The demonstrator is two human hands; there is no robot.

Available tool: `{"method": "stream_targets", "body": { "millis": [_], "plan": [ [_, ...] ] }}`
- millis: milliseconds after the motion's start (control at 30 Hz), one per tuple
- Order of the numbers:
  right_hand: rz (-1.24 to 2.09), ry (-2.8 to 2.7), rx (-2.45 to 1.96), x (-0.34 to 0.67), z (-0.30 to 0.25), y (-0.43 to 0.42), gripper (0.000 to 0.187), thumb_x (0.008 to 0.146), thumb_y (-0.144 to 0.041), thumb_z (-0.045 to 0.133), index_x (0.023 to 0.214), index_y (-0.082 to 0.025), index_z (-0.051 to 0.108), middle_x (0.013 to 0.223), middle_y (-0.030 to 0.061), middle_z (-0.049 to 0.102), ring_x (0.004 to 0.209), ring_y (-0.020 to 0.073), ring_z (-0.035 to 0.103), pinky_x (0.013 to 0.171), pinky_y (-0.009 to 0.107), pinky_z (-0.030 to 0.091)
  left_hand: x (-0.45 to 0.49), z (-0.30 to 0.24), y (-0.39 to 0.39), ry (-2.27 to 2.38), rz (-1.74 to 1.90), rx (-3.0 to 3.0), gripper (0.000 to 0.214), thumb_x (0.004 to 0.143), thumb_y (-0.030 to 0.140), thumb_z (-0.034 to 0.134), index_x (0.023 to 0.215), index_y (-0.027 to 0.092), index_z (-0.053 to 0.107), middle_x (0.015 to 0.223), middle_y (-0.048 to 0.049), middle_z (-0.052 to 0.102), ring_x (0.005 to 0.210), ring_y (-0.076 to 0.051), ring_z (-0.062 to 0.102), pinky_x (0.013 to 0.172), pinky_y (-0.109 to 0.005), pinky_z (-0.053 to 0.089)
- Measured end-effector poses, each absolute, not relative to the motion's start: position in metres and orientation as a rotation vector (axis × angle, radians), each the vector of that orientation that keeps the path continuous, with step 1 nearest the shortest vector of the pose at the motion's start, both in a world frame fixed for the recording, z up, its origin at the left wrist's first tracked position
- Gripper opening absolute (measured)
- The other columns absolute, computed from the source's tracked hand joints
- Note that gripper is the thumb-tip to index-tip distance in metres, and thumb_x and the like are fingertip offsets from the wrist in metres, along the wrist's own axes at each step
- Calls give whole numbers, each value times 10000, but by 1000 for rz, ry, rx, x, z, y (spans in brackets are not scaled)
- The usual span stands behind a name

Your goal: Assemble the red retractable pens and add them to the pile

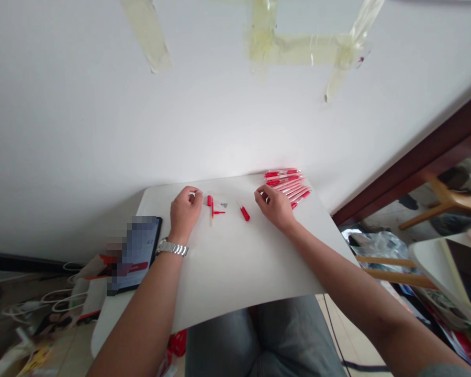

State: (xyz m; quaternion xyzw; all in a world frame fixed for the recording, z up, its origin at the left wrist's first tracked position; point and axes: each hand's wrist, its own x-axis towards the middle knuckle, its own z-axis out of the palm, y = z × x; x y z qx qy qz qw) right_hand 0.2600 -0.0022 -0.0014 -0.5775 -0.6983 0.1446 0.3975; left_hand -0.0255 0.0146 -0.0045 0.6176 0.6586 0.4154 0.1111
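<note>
On the white table, my left hand (186, 212) rests to the left of some loose pen parts, its fingers curled in and nothing visible in them. My right hand (275, 207) lies on the other side, also with bent fingers and nothing visible in them, close to a pile of red pens (283, 180). Between the hands lie a short red cylinder (209, 200), a slim pen refill (212, 208), a thin red piece (219, 212), small grey metallic bits (224, 204) and a red pen grip (245, 213) with a clear tip.
A phone or tablet (139, 256) lies at the table's left edge, beside my left forearm. Behind the table (251, 267) stands a white wall with yellowed tape (310, 50). Cables (51, 301) sit low on the left; a wooden stool (447, 201) is at the right.
</note>
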Motion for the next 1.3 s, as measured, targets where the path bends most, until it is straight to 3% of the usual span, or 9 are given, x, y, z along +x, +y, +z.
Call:
{"method": "stream_targets", "body": {
  "millis": [467,667,900,1300],
  "plan": [
    [319,-2014,-1502,246,0,-9,183,1027,-417,656,1011,-247,722,877,19,737,725,165,611,629,281,332,-25,-3,16,1964,1180,1816,212,970,401,586,948,235,716,687,2,669,628,-191,594,643,-305,380],
    [297,-2146,-1457,242,1,-11,257,1032,-481,668,1066,-234,731,950,35,730,718,160,593,610,296,315,-25,-2,16,1934,1200,1829,213,960,404,588,938,236,717,683,5,665,623,-185,583,643,-305,379],
    [212,-2205,-1415,239,-3,-9,154,1012,-364,676,1046,-220,716,950,60,727,862,213,630,693,316,381,-25,-1,15,1945,1170,1841,221,964,403,583,950,235,726,691,1,676,626,-184,589,649,-306,383],
    [209,-2257,-1495,240,-5,-7,40,955,-254,673,977,-222,683,993,79,718,867,228,616,679,330,376,-26,1,14,1938,1161,1873,229,975,406,575,962,232,723,685,-1,663,628,-188,593,643,-308,382]
  ]
}}
